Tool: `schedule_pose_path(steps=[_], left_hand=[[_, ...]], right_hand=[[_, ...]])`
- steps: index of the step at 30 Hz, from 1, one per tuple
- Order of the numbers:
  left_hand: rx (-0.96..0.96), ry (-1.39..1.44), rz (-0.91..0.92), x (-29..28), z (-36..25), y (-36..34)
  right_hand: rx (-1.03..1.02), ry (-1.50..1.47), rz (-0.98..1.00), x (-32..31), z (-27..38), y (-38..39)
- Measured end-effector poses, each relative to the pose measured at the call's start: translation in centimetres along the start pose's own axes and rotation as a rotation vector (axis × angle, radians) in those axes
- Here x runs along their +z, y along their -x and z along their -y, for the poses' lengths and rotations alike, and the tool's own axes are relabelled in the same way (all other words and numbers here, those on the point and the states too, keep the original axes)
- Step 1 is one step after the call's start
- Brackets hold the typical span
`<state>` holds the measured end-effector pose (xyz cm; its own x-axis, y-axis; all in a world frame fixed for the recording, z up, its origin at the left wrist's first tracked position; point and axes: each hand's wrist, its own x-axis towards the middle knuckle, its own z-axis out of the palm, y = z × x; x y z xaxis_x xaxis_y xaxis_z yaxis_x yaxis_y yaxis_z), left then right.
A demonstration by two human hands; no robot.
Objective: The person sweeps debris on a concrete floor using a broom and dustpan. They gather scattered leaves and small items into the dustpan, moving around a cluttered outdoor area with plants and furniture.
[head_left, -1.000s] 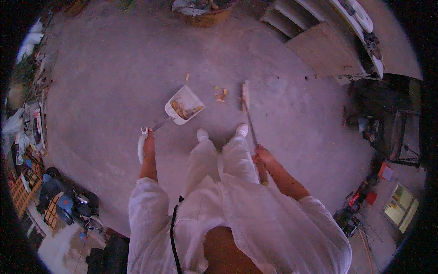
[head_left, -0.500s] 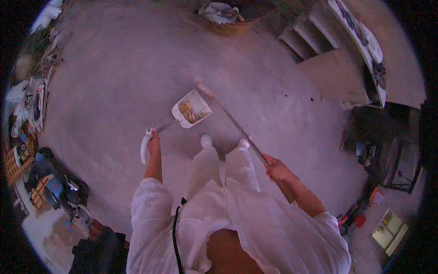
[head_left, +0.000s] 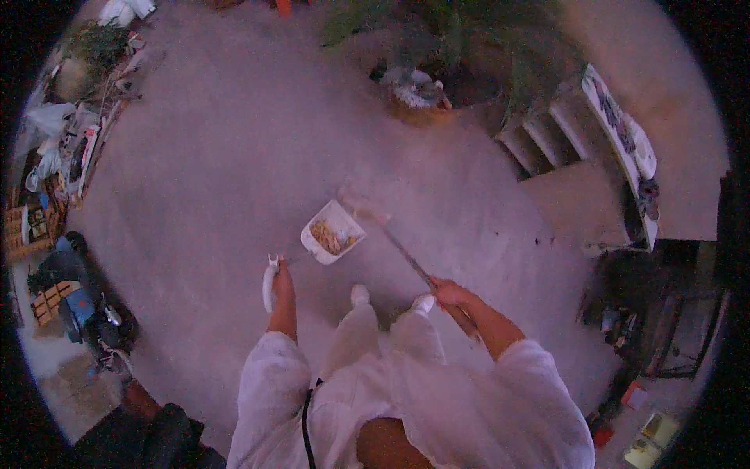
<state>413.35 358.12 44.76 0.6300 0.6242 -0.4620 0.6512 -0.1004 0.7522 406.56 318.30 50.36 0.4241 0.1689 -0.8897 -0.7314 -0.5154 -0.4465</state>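
My left hand (head_left: 283,283) is closed round the white grip of a long-handled dustpan (head_left: 313,249), whose white pan is down by the floor ahead of my feet. Yellow-brown scraps (head_left: 333,237), perhaps dry leaves, lie in the pan. On the right, my right hand (head_left: 453,295) grips the long stick of a broom (head_left: 406,255). Its pale, blurred head (head_left: 366,208) is just beyond the pan's far edge, at floor level. Whether the broom head touches the pan, I cannot tell.
Concrete floor (head_left: 219,156) surrounds me. A planter (head_left: 426,116) with green fronds stands far ahead, and steps (head_left: 547,141) rise at the far right. A motorbike (head_left: 86,309) and piled clutter (head_left: 58,148) line the left. A dark metal frame (head_left: 680,336) stands at right.
The view has tilted up, so more of the planter shows. The broom head has swung rightward relative to the pan, and my right hand has come closer to it. Both hands keep their grip.
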Motion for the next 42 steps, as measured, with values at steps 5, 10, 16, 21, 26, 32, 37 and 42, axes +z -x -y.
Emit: schedule_pose_path(steps=[5, 10, 16, 21, 26, 32, 37, 42], left_hand=[[0.024, 0.181, 0.024, 0.5, 1.0, -1.7], [-0.096, 0.183, -0.194, 1.7, -1.0, -4.1], [-0.085, 0.594, -0.281, 0.2, -6.9, -4.8], [-0.077, 0.803, -0.432, -1.1, -11.8, -7.7], [-0.014, 0.831, -0.51, -1.7, -16.5, -14.5], [0.034, 0.745, -0.413, -1.6, -24.2, -24.5], [0.062, 0.739, -0.397, 1.9, -33.2, -33.0], [0.173, 0.65, -0.404, 5.7, -42.9, -40.6]], right_hand=[[-0.026, 0.07, 0.058, -1.4, 0.6, 9.2], [0.067, -0.447, -0.067, -3.8, 1.1, 9.9], [-0.03, -0.372, -0.036, -10.4, 3.0, 4.3], [-0.169, -0.269, 0.053, -14.8, 9.8, -1.1], [-0.293, -0.158, 0.063, -16.1, 19.8, -8.4], [-0.162, -0.509, -0.002, -16.8, 36.6, -13.2], [-0.158, -0.793, 0.018, -19.7, 46.6, -14.7], [-0.275, -0.917, -0.045, -23.8, 56.3, -19.6]])
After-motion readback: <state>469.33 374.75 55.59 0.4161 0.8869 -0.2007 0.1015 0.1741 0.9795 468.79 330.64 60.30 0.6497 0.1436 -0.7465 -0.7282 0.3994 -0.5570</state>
